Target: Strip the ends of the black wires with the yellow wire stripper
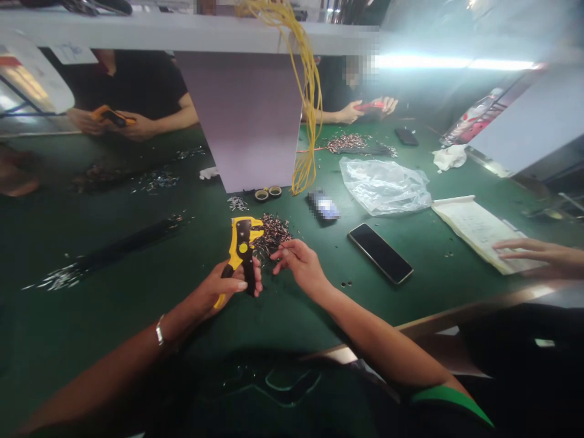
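Yellow-and-black wire strippers [241, 249] are gripped in the person's left hand [223, 289], fingers closed around the handles, above the green worktop [292, 322] near its front edge. A metal bracelet [159, 331] circles that wrist. The right hand [298, 264] is open, its fingers spread apart, just beside a heap of short copper-coloured wire pieces [272, 234], which lies against the strippers. Toward the far edge lie two tape rolls [267, 192], with a bundle of yellow wires [310, 103] hanging nearby. Toward the right edge lie a black smartphone [380, 253], a clear plastic bag [384, 185] and an open notebook [479, 234], where another person's hand [538, 255] rests. Beyond a pale divider [237, 115], two co-workers hold a yellow tool [112, 117] and a red tool [369, 106].
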Demonstrator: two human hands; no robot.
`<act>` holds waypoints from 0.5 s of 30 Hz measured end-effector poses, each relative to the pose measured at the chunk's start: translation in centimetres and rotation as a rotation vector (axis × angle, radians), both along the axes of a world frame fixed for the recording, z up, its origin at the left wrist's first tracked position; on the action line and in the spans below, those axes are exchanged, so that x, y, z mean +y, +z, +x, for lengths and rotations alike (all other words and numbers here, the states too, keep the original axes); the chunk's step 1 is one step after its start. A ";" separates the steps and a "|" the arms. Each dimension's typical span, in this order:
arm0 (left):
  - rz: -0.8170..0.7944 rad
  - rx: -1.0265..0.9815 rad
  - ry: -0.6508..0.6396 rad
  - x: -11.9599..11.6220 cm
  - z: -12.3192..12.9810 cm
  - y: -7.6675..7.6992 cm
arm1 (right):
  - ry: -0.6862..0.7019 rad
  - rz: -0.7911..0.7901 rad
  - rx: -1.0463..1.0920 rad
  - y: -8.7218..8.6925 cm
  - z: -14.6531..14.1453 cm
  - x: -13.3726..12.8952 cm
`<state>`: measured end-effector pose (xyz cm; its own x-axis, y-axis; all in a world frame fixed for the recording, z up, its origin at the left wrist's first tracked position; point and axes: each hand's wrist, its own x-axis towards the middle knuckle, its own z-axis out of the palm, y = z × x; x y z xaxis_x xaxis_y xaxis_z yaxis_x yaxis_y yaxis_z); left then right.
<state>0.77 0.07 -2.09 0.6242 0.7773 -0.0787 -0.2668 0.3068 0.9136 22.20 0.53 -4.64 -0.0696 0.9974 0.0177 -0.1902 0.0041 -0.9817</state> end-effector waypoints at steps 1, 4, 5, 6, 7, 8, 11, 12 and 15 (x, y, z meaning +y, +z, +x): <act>0.000 0.000 -0.002 0.0 0.0 0.1 | -0.025 -0.010 -0.001 0.1 0.1 0.1; -0.002 0.003 -0.017 0.0 -0.1 0.1 | -0.141 -0.016 -0.020 0.7 1.0 0.8; -0.003 0.002 -0.023 0.0 -0.1 0.1 | -0.202 -0.011 -0.022 0.9 1.6 1.2; -0.006 0.000 -0.031 0.1 -0.1 0.1 | -0.275 -0.006 -0.011 1.1 2.3 1.6; -0.010 -0.007 -0.039 0.0 -0.2 0.1 | -0.359 -0.002 0.011 1.2 3.1 2.1; -0.015 -0.015 -0.043 0.0 -0.2 0.1 | -0.447 0.007 0.044 1.3 3.9 2.7; -0.029 -0.039 -0.043 -0.1 -0.3 0.1 | -0.590 -0.054 0.210 0.9 6.1 4.2; -0.033 -0.042 -0.043 -0.2 -0.2 0.1 | -0.587 -0.073 0.230 0.7 6.5 4.6; -0.041 -0.035 -0.051 -0.2 -0.2 0.0 | -0.530 -0.115 0.271 0.1 6.7 5.0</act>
<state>0.56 -0.14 -2.06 0.6660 0.7409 -0.0872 -0.2816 0.3579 0.8903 28.95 5.54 -4.54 0.4292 0.8916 -0.1447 -0.4346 0.0634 -0.8984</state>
